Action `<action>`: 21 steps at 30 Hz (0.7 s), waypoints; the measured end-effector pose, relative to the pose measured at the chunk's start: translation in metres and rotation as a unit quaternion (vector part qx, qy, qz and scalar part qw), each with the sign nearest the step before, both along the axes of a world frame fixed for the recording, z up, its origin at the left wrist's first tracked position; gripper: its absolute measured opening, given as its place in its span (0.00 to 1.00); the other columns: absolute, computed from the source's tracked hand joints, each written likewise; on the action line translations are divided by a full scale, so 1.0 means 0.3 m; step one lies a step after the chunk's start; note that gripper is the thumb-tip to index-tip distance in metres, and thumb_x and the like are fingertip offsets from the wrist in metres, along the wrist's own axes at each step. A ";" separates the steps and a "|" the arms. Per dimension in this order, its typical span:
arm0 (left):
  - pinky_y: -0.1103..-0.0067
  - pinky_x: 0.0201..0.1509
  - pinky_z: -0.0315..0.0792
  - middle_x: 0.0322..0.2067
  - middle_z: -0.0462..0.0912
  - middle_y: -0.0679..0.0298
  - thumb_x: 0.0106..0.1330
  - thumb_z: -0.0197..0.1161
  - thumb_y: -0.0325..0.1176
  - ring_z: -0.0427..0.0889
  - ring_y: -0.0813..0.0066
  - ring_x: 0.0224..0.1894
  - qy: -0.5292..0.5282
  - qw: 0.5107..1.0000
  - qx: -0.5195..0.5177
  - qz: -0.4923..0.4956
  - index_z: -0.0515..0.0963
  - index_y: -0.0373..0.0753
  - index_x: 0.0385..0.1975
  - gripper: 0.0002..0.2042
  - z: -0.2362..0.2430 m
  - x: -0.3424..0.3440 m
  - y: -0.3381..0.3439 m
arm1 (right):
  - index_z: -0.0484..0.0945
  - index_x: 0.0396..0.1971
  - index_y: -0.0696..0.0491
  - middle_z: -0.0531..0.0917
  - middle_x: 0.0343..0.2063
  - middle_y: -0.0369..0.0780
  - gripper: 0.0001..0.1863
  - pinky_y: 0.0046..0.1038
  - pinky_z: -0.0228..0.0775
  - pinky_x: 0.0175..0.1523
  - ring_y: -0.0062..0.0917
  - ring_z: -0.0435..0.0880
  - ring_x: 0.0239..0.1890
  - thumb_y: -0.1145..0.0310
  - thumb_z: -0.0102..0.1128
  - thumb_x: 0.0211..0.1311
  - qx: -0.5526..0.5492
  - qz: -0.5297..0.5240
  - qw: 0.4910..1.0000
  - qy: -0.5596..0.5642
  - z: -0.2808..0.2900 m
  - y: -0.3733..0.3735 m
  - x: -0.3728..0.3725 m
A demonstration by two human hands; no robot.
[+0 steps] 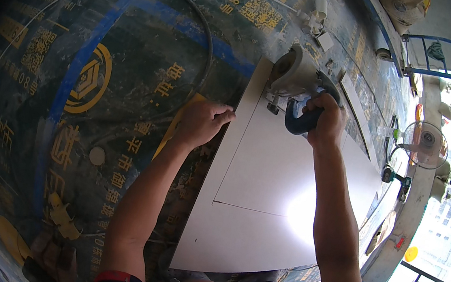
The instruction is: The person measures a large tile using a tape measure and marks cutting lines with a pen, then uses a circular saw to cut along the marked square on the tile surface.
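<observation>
My right hand (pixel 328 118) is wrapped round the dark blue handle of a handheld circular saw (pixel 299 76) with a dusty grey round guard. The saw rests near the far end of a large white tile or panel (pixel 252 238). Thin dark lines are drawn on it, one running along its left side and one across. My left hand (pixel 205 123) is at the left edge of the panel, its fingers curled and thumb against the index finger. Whatever lies between those fingertips, if anything, is too small to make out. The blade is hidden under the guard.
Dark green printed sheeting with blue tape (pixel 78 72) covers the floor. A dark hose (pixel 208 39) curves left of the saw. Off to the right are a narrow strip (pixel 358 111), a fan (pixel 426 145), a cordless drill (pixel 398 178) and a blue-framed trolley (pixel 439 74). Gloves (pixel 62 216) lie lower left.
</observation>
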State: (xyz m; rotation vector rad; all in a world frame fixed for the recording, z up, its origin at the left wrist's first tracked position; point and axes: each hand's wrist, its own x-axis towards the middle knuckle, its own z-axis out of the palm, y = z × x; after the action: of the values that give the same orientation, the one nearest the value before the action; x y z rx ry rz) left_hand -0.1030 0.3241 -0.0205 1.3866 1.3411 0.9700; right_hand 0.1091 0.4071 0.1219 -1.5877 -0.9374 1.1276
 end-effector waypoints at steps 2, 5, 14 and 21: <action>0.73 0.42 0.76 0.39 0.86 0.54 0.66 0.61 0.47 0.85 0.63 0.41 0.006 1.000 -0.004 -0.005 0.83 0.35 0.42 0.19 0.002 0.000 0.001 | 0.72 0.20 0.60 0.72 0.18 0.42 0.03 0.31 0.68 0.30 0.30 0.71 0.21 0.75 0.53 0.48 0.003 0.004 1.000 0.008 0.002 0.000 0.003; 0.73 0.43 0.76 0.40 0.86 0.54 0.66 0.61 0.47 0.85 0.63 0.42 0.006 1.000 -0.007 -0.008 0.83 0.35 0.41 0.19 0.003 -0.001 0.003 | 0.72 0.21 0.59 0.72 0.19 0.42 0.03 0.31 0.68 0.30 0.29 0.71 0.22 0.75 0.53 0.48 -0.002 0.003 1.000 0.009 0.009 -0.001 0.003; 0.73 0.44 0.76 0.40 0.86 0.54 0.65 0.62 0.46 0.85 0.62 0.42 -0.008 1.000 -0.008 -0.005 0.84 0.35 0.41 0.18 0.002 -0.001 0.002 | 0.72 0.21 0.58 0.72 0.19 0.41 0.02 0.32 0.68 0.30 0.29 0.72 0.22 0.76 0.53 0.48 -0.011 -0.002 1.000 0.016 0.013 0.004 -0.007; 0.72 0.41 0.76 0.35 0.86 0.56 0.65 0.62 0.46 0.85 0.59 0.38 0.005 1.000 0.024 0.015 0.84 0.39 0.39 0.16 -0.002 0.003 -0.001 | 0.74 0.19 0.60 0.72 0.16 0.41 0.02 0.28 0.66 0.25 0.28 0.73 0.19 0.78 0.54 0.42 -0.001 -0.020 0.999 0.036 0.004 0.012 -0.009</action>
State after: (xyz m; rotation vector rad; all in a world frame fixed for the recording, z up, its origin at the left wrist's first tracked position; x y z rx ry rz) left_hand -0.1022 0.3239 -0.0212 1.4128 1.3576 1.0232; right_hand 0.1065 0.4108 0.1231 -1.5493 -0.8541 1.1505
